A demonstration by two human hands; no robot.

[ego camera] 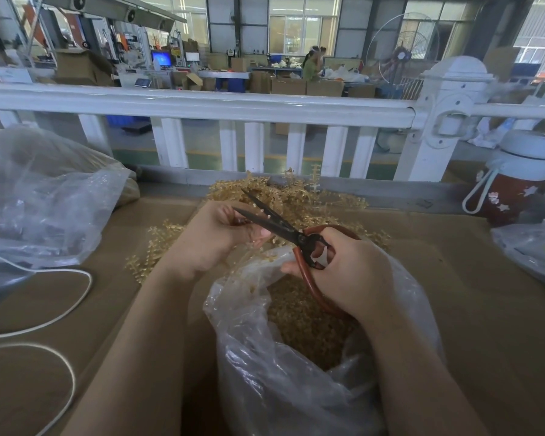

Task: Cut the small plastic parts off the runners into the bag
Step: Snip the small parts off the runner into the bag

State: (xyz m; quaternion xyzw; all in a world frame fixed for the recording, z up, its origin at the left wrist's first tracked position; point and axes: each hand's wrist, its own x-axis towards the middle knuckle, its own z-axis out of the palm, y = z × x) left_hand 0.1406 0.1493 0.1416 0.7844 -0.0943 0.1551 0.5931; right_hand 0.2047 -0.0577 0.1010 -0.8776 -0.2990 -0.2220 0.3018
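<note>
My right hand (pixel 356 272) grips red-handled scissors (pixel 283 229) with dark blades spread apart, pointing up and left. My left hand (pixel 214 237) pinches a pale gold runner between the blades, just above the mouth of a clear plastic bag (pixel 296 388). The bag holds a heap of small tan cut parts (pixel 299 319). A pile of gold runners (pixel 296 196) lies on the cardboard behind both hands, and more runners (pixel 151 250) spread out to the left of my left wrist.
A large crumpled clear bag (pixel 44 199) sits at the left. White cord (pixel 60 297) loops across the brown cardboard surface (pixel 485 309). A red and white bottle (pixel 513 184) stands at the right, with another plastic bag (pixel 535 250) beside it. A white railing (pixel 202 105) runs behind.
</note>
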